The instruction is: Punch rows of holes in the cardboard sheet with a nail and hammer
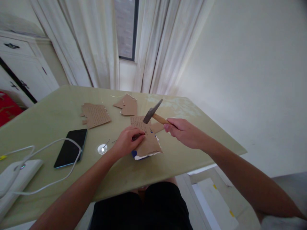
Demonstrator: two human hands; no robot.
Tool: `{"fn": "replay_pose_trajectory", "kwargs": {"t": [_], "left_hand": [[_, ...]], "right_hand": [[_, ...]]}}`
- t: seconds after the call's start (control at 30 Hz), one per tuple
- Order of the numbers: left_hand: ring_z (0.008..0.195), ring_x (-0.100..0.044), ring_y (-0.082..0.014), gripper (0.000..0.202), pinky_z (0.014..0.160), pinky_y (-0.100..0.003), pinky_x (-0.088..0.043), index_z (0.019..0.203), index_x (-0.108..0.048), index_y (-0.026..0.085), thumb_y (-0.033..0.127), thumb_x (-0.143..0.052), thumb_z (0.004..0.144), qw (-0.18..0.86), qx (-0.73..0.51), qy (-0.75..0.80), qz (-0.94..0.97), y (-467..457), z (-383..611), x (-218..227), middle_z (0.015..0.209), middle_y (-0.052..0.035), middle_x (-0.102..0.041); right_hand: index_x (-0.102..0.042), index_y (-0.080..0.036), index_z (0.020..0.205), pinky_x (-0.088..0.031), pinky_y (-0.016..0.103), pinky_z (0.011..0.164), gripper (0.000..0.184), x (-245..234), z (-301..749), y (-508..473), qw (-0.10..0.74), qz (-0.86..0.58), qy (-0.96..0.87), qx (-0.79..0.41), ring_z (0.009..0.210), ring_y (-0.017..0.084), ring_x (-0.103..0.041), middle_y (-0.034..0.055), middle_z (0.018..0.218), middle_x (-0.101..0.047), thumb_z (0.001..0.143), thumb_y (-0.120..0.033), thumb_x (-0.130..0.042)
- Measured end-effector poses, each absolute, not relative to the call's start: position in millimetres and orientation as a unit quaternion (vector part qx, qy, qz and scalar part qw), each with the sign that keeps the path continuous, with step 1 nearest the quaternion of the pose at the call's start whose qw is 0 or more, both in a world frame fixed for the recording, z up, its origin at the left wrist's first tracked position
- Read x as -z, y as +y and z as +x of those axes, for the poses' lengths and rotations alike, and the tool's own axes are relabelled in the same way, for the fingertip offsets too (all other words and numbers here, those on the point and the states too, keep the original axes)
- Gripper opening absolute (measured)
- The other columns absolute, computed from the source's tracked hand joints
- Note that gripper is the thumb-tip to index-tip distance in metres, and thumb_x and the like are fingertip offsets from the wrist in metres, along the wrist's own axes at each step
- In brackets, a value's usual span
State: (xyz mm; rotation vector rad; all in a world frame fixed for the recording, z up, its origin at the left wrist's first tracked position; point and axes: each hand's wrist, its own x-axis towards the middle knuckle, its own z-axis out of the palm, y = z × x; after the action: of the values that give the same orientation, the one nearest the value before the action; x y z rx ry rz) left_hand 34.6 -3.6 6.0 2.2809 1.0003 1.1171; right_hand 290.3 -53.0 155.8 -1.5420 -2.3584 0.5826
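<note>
My right hand is closed round the wooden handle of a hammer, whose grey metal head is raised just above a piece of brown cardboard. My left hand rests on that cardboard, thumb and forefinger pinched on a thin dark nail; its lower end is too small to make out. Rows of small dark holes or marks cover the cardboard's far part. Under its torn near edge some blue and white material shows. Left of my left hand, a small round white piece lies with a thin dark nail-like stick by it.
Another marked cardboard piece and torn cardboard scraps lie farther back on the table. To the left are a dark phone, a white power strip and a looping white cable. Curtains hang behind.
</note>
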Motion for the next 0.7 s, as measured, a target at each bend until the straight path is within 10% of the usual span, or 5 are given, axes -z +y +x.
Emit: {"fn": "replay_pose_trajectory", "kwargs": {"t": [0.7], "left_hand": [[0.087, -0.070, -0.0191, 0.023, 0.081, -0.032, -0.056, 0.095, -0.081, 0.021, 0.039, -0.068, 0.100, 0.241, -0.390, 0.357, 0.814, -4, 31, -3, 0.104, -0.0071, -0.075]], "right_hand": [[-0.054, -0.022, 0.082, -0.032, 0.031, 0.068, 0.038, -125, 293, -52, 0.140, -0.515, -0.807, -0.254, 0.069, 0.016, -0.052, -0.0020, 0.072, -0.054, 0.112, -0.045, -0.045]]}}
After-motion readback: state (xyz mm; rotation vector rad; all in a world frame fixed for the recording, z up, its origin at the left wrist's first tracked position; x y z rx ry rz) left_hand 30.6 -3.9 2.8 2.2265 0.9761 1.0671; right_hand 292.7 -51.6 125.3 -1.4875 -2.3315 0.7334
